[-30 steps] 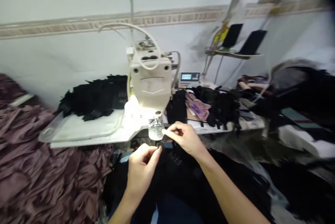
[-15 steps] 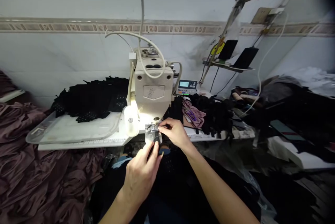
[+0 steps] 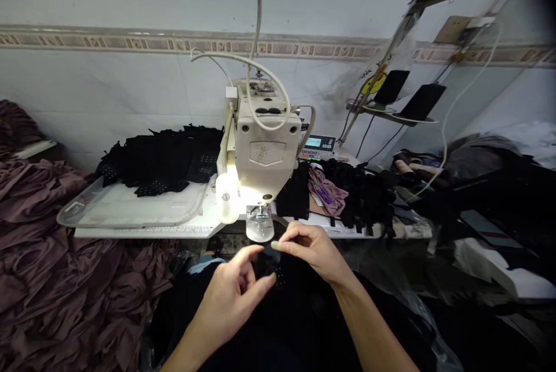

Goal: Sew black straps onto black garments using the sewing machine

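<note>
**A sewing machine (image 3: pixel 271 166) being faced across black cloth (image 3: pixel 299 314)**

The left hand (image 3: pixel 228 296) is being held below and in front of the needle area (image 3: pixel 259 228), with its thumb and forefinger being spread well apart. The right hand (image 3: pixel 316 253) is being held just beside it, its thumb and forefinger being brought nearly together; whether anything is being pinched there cannot be told. The left forefinger's tip is being held near the right thumb's tip, and the dark area between them is too shadowed to be made out. The black cloth is being draped below both hands, with a patch of pale dots being shown near the left thumb.

The needle area is being lit by a lamp (image 3: pixel 226 201). On the left, dotted black pieces (image 3: pixel 160 157) are being borne by a clear tray (image 3: pixel 143 210), near heaped mauve cloth (image 3: pixel 108 296). On the right, a pink bundle (image 3: pixel 333 198) is being flanked by black fabric (image 3: pixel 369 189), and black thread cones (image 3: pixel 423 102) are being carried by a stand (image 3: pixel 399 118).
</note>
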Demonstrator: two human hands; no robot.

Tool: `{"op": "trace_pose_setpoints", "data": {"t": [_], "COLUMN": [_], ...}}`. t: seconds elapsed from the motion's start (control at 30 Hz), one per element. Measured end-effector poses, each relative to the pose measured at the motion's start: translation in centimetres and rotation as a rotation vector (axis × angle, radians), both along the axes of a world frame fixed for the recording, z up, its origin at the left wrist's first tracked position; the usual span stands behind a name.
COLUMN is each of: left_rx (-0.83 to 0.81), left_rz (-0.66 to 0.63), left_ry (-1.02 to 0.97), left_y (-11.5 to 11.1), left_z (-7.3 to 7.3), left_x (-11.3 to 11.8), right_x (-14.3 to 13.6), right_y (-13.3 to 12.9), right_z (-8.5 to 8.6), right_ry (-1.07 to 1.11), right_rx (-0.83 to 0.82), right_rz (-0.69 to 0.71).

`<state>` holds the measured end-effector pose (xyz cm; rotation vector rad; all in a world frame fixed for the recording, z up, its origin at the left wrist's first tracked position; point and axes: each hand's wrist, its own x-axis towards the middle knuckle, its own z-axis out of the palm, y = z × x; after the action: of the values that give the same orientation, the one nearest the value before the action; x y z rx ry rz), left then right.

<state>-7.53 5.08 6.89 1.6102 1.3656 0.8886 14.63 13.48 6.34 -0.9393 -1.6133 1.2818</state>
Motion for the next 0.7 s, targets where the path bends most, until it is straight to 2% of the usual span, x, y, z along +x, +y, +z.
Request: {"op": "trace_pose_setpoints", "data": {"t": [0.07, 0.13, 0.23, 0.33, 0.5, 0.63, 0.7], "left_rx": [-0.104, -0.159, -0.177, -0.116, 0.131, 0.343, 0.502], "left_rz": [-0.091, -0.123, -0.072, 0.016, 0.142, 0.239, 0.274], "left_ry": [-0.055, -0.165, -0.357, -0.422, -0.273, -0.036, 0.100], "left_y": [-0.6, -0.9, -0.8, 0.0, 1.7, 2.0, 1.8], "left_z": [-0.5, -1.1, -1.7, -1.7, -1.9, -2.2, -2.3], "left_x": [-0.1, 0.1, 0.7, 1.2, 1.6, 1.4, 1.1], "right_x": [0.2, 0.1, -0.3, -1.0, -2.4, -3.2, -3.3], "right_y": [-1.1, -1.5, -1.3, -0.6, 0.7, 1.8, 2.2], "right_z": [0.1, 0.1, 0.2, 0.3, -0.4, -1.6, -2.1], "right_ry": [0.000, 0.006, 0.035, 0.037, 0.042, 0.003, -0.021], "right_rx": [0.039, 0.071, 0.100, 0.074, 0.024, 0.129, 0.185], "right_rz": [0.031, 0.037, -0.031, -0.112, -0.223, -0.357, -0.387]}}
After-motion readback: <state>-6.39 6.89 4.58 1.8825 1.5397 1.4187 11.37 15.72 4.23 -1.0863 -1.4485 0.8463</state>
